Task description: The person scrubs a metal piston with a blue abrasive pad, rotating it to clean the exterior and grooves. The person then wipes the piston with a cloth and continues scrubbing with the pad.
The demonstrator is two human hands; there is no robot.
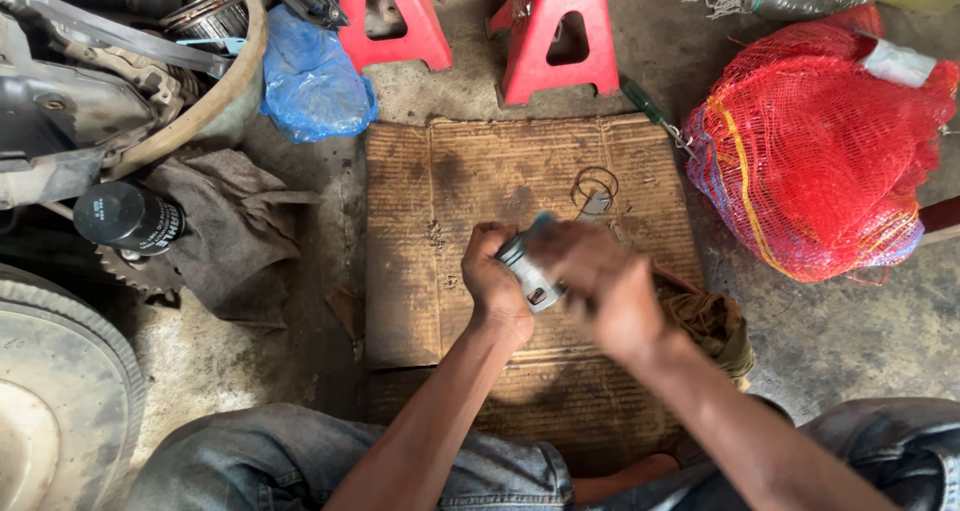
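Seen from above, the person sits on the floor with both knees in worn jeans (330, 461) at the bottom of the view, working over a flattened sheet of brown cardboard (430, 221). The left hand (497, 283) has its fingers closed around a small grey metal cylinder (528, 271) — it looks like a piston, held tilted just above the cardboard, in the middle of the sheet. The right hand (603, 283) is blurred; it covers the cylinder's upper end, fingers curled over it and touching it, though how firmly they grip cannot be told. Just beyond the hands a few thin metal rings (595, 184) lie on the cardboard beside a small flat metal piece. A crumpled olive rag (718, 326) sits at the cardboard's right edge, close under the right forearm. Further right lies a bulging red mesh sack (815, 151). At the top stand two red jack stands (480, 26), side by side, with a blue plastic bag (312, 81) to their left. On the left side are a black oil filter (128, 218) lying on a grey cloth (225, 231), greasy engine parts (90, 91) above it — and part of a large wheel (60, 391) in the lower corner.
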